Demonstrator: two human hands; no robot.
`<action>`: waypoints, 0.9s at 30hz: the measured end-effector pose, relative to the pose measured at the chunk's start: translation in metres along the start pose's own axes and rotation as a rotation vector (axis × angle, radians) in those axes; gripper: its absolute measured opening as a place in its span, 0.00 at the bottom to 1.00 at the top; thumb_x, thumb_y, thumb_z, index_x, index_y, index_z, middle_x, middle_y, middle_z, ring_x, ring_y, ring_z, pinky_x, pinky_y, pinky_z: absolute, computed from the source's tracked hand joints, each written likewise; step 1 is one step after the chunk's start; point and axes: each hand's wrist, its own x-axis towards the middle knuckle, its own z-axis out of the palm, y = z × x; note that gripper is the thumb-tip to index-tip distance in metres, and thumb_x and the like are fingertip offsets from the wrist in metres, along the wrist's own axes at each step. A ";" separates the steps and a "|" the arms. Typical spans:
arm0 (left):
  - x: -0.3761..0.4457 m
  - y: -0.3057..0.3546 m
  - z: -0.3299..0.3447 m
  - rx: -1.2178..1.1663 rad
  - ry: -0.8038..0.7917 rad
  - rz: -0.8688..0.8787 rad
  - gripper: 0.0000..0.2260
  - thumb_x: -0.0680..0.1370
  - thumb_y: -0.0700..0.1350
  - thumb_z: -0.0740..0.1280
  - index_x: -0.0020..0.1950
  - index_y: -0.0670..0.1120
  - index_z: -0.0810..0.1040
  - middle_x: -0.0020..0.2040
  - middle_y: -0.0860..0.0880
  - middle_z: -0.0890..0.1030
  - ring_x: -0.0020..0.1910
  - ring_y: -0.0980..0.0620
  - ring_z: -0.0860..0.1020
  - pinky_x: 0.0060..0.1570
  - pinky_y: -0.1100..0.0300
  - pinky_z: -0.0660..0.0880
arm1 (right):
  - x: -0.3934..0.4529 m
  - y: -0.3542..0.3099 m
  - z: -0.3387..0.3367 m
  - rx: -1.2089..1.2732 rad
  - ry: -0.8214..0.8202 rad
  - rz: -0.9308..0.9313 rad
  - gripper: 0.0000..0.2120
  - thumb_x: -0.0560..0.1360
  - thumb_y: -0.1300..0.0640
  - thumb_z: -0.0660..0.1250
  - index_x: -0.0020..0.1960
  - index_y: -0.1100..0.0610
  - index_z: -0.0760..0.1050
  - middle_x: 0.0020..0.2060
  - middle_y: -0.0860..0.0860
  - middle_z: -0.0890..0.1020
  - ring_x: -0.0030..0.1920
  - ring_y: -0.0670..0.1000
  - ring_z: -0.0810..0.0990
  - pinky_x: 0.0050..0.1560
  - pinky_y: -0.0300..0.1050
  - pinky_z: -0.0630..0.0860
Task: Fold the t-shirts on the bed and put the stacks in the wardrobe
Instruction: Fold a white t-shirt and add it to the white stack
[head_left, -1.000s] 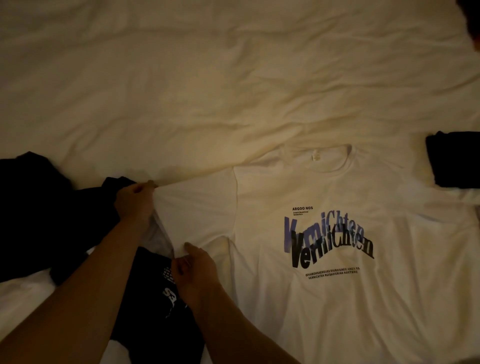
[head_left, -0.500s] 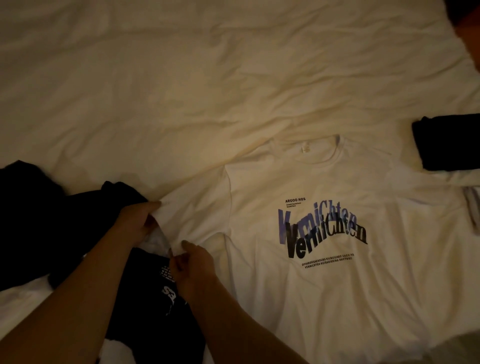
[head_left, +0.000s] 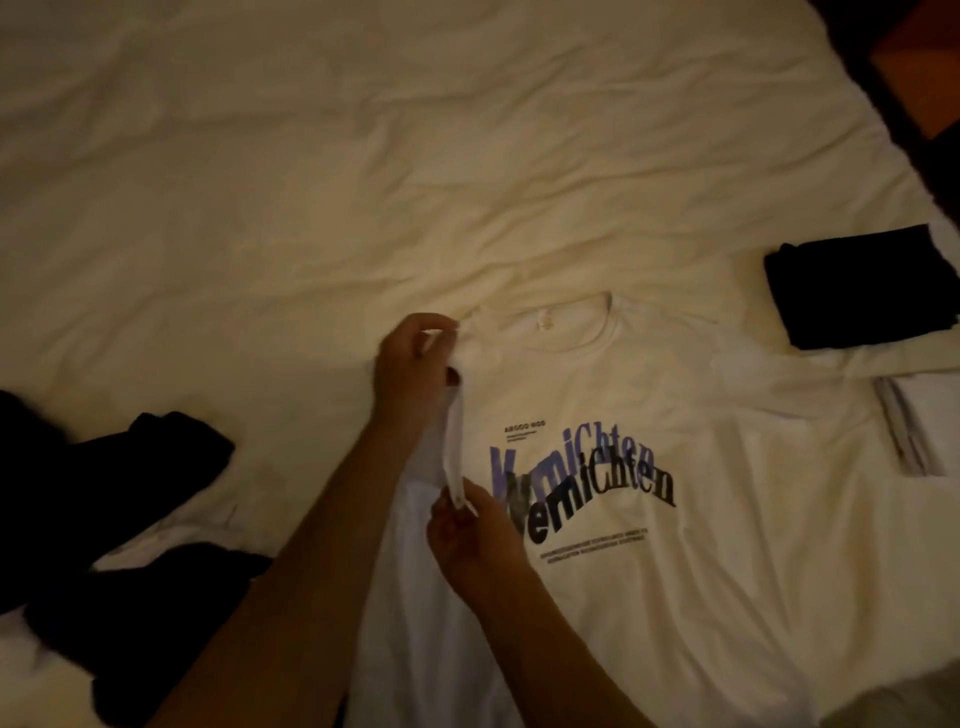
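sleeve (head_left: 453, 441) now folded inward, both hands pinching

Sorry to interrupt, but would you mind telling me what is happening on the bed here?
A person is folding a white printed t-shirt spread face up on the bed. The left hand and right hand each pinch the edge of its sleeve, held over the shirt's chest beside the print. A folded black t-shirt lies at the right, and unfolded black garments lie heaped at the left.
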 end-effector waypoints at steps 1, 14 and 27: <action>-0.002 -0.004 0.028 0.022 -0.051 -0.008 0.05 0.79 0.41 0.67 0.50 0.51 0.79 0.42 0.46 0.81 0.42 0.46 0.80 0.42 0.53 0.79 | 0.004 -0.017 -0.011 0.021 0.012 -0.025 0.02 0.75 0.66 0.64 0.44 0.63 0.75 0.30 0.55 0.76 0.27 0.49 0.76 0.26 0.38 0.73; -0.044 -0.076 0.220 0.691 -0.626 -0.156 0.15 0.80 0.50 0.66 0.66 0.48 0.75 0.53 0.49 0.80 0.56 0.48 0.79 0.51 0.62 0.72 | 0.008 -0.237 -0.155 -0.353 0.321 -0.284 0.06 0.81 0.62 0.61 0.51 0.63 0.77 0.35 0.58 0.81 0.31 0.52 0.80 0.28 0.38 0.75; 0.019 -0.066 0.441 1.207 -0.646 0.577 0.18 0.80 0.49 0.63 0.71 0.48 0.72 0.68 0.46 0.72 0.67 0.43 0.68 0.64 0.49 0.66 | 0.037 -0.463 -0.217 -0.166 0.332 -0.577 0.11 0.74 0.55 0.74 0.44 0.63 0.77 0.34 0.54 0.78 0.32 0.49 0.77 0.39 0.44 0.79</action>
